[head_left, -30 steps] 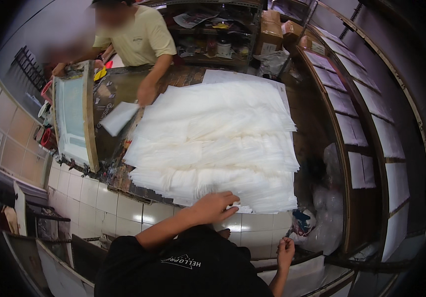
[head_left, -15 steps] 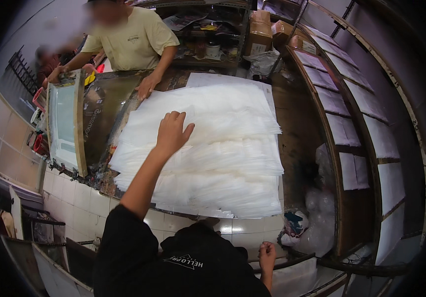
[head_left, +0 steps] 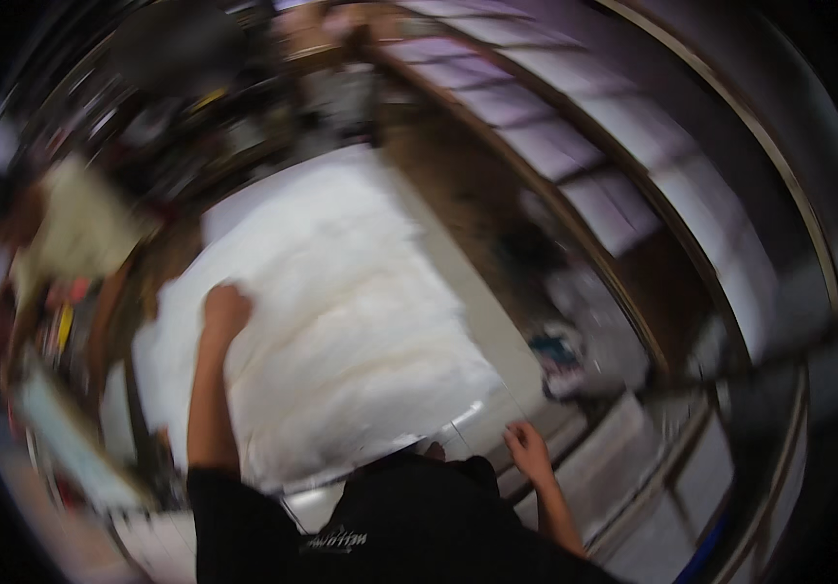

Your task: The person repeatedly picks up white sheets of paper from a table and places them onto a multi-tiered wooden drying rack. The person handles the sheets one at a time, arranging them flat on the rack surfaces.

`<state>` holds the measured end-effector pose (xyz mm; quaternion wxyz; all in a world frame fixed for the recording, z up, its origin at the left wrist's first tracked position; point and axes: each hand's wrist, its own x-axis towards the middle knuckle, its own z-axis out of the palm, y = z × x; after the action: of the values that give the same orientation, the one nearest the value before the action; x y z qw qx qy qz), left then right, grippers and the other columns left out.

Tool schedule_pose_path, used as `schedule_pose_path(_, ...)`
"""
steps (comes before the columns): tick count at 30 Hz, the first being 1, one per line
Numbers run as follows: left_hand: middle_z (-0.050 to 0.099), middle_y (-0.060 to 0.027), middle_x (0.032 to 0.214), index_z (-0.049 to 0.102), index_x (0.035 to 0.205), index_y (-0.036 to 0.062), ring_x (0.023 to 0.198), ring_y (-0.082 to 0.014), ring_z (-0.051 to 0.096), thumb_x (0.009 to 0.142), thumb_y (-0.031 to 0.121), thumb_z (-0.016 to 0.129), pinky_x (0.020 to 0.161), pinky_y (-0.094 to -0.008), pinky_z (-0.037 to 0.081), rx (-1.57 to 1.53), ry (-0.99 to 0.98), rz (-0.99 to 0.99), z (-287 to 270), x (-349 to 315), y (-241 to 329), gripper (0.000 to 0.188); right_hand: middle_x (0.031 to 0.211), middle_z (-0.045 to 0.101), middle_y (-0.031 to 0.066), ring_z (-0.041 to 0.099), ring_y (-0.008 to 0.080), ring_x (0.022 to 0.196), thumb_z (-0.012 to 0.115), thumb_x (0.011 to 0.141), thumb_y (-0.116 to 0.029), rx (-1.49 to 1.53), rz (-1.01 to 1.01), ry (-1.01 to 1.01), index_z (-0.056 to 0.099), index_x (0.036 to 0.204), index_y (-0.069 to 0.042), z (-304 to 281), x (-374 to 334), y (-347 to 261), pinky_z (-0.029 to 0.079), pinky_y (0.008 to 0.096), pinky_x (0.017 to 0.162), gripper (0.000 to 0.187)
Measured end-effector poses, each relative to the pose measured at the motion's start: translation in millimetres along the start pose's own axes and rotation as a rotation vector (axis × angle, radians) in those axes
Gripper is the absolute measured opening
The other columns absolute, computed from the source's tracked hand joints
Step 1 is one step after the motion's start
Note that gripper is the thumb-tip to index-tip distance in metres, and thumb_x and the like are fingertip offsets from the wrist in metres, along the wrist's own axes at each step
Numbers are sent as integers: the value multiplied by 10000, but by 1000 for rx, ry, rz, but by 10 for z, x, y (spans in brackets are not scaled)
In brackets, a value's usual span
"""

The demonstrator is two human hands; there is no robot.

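Note:
A broad pile of thin white sheets (head_left: 341, 282) lies in overlapping layered rows on the table in front of me. My left hand (head_left: 227, 310) is at the left part of the pile, on or just above the sheets. Motion smears its fingers, so their pose and anything in them cannot be made out. Low at my right side, beyond the near right corner of the pile, hangs my right hand (head_left: 526, 450). Its fingers are loosely bent and somewhat apart, with nothing visible in them.
A co-worker in a pale yellow shirt (head_left: 83, 229) is at the far left, beside a framed screen (head_left: 73, 433). Slanted racks with white panels (head_left: 546, 146) run along the right. Clear plastic bags (head_left: 594, 341) lie below them. Cluttered shelves fill the back.
My view has swung to the right, blurring the picture and shifting the pile left. My left hand, spread over the sheets before, now looks more compact. The co-worker leans lower near the framed screen.

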<state>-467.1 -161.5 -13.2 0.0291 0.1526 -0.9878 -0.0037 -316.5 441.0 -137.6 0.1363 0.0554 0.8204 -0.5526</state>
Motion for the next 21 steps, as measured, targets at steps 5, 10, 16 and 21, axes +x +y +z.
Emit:
schedule_pose_path(5, 606, -229, 810, 592, 882, -79, 736, -377, 562, 845, 121, 587, 704, -477, 458, -203, 203, -34, 150, 99, -349, 204, 858, 663, 140, 640, 205, 758, 621, 942, -243, -111, -59, 70, 610, 1124, -50, 52, 109, -579, 512, 349, 693, 265)
schedule_pose_path(10, 605, -86, 690, 637, 766, -2, 565, -284, 523, 921, 185, 642, 601, -427, 486, -356, 610, 304, -834, -464, 1143, 243, 790, 606, 69, 586, 149, 706, 632, 940, -211, 225, -129, 185, 570, 1152, -63, -6, 164, -1132, 487, 319, 655, 265)
schedule_pose_path(16, 640, -167, 936, 619, 1028, -60, 831, -319, 611, 917, 28, 560, 728, -386, 494, -720, 181, 693, -622, -1097, 2518, 153, 869, 630, 112, 614, 214, 715, 641, 929, -241, 432, -330, 217, 473, 1350, -58, -63, -39, -1878, 507, 362, 700, 489)
schedule_pose_path(21, 614, -144, 871, 633, 991, -19, 786, -308, 584, 882, -4, 593, 687, -395, 472, -783, 68, 1146, -419, -1746, 3428, 117, 940, 642, 168, 631, 308, 806, 566, 972, -275, 212, -371, 408, 530, 1271, -33, -133, -246, -1750, 503, 396, 757, 387)
